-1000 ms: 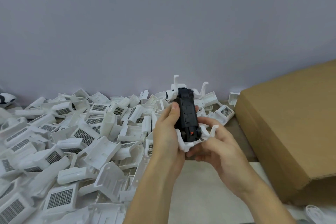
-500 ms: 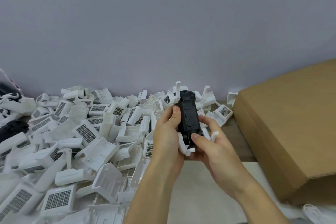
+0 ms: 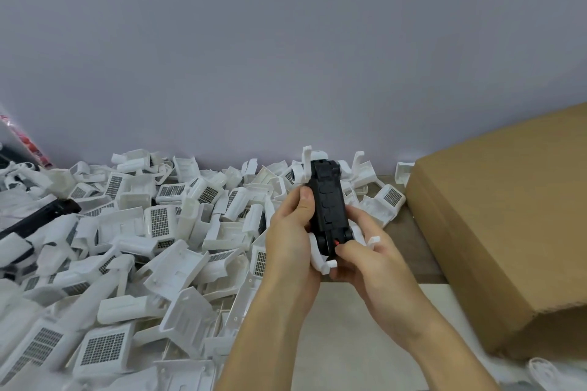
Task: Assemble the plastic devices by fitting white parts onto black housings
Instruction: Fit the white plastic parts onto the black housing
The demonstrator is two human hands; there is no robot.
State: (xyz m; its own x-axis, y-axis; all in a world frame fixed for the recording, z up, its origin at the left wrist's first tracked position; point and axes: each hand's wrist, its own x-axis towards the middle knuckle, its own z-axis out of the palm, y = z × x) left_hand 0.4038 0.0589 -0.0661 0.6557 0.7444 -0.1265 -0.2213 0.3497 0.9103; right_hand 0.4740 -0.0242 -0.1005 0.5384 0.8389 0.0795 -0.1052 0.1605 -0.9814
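Only the head view here, and a fair bit is cut off or murky. The pile of white plastic parts (image 3: 133,247) runs off the left and bottom edges and goes blurry down in the lower-left corner. The cardboard box (image 3: 495,232) is clipped by the right edge, and something black (image 3: 35,220) lying in the pile at far left is too dim to name. How the white part (image 3: 319,259) actually seats on the black housing (image 3: 327,203) is hidden behind the fingers, so can't tell if it's clicked in.

Both hands are wrapped round that one piece, held above the table's (image 3: 413,241) front edge, between pile and box. Left hand (image 3: 290,241) grips the housing's left side, thumb lying up along it. Right hand (image 3: 370,259) curls round the lower right, thumb pressing right by a little red spot (image 3: 336,242) at the near end. Housing stands nearly upright, tipped away from the camera, white clips poking out at top and bottom. Both forearms come up from the bottom of the frame and meet at the piece.
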